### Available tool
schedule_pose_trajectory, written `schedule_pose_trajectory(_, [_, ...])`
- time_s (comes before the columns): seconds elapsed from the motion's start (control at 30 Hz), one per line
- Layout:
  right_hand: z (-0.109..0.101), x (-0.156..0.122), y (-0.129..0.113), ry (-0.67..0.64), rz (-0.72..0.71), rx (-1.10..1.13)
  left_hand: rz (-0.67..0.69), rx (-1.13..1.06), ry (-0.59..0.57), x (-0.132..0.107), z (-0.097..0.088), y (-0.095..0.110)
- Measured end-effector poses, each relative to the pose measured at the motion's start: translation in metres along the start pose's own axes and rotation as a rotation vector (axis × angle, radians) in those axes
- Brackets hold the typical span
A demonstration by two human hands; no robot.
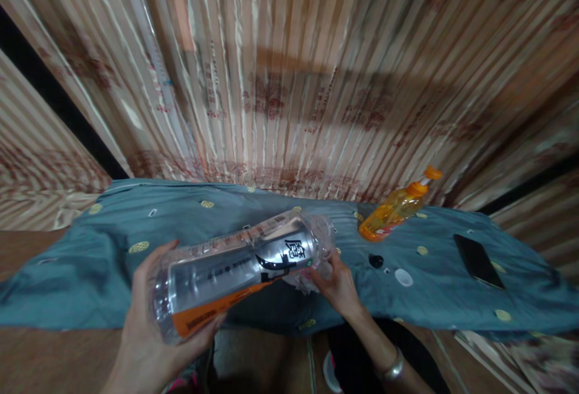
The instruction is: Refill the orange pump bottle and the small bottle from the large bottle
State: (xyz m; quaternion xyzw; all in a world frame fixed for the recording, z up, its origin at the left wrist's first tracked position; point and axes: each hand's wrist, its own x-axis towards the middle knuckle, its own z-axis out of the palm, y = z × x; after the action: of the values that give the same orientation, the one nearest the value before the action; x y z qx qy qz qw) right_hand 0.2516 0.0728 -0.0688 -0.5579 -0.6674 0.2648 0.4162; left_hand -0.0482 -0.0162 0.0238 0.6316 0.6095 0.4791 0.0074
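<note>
A large clear plastic bottle (244, 270) with a silver-and-orange label and black characters lies tilted across the view, its neck end to the right. My left hand (154, 327) is wrapped around its base end, thumb below and fingers behind. At the neck end, my right hand (337, 285) pinches crumpled clear plastic (305, 284), close against the bottle. Whether those fingers also touch the neck is hard to tell. To the right, a black cap-like piece (376, 260) and a white round disc (404, 277) lie on the teal cloth (190, 213).
A bottle of orange liquid (391, 214) with an orange pump top leans at the back right of the cloth. A black phone (478, 261) lies farther right. Behind hangs a pleated striped curtain (289, 92), with dark poles (58, 98) at the sides. Tiled floor shows below.
</note>
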Motion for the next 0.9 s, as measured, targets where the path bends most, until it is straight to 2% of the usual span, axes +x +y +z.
schedule_pose_trajectory(0.07, [0.000, -0.001, 0.000, 0.005, 0.008, -0.010, 0.121, 0.028, -0.012, 0.002, -0.001, -0.008])
schedule_pose_trajectory(0.17, [0.001, -0.002, 0.002, 0.037, 0.013, -0.042, 0.203, 0.041, -0.034, 0.003, -0.003, -0.017])
schedule_pose_trajectory(0.33, [0.002, -0.003, 0.005, 0.091, 0.003, -0.111, 0.154, 0.035, -0.047, 0.002, -0.004, -0.016])
schedule_pose_trajectory(0.9, [0.003, -0.003, 0.005, 0.098, -0.032, -0.176, 0.185, 0.046, -0.039, 0.004, -0.004, -0.014])
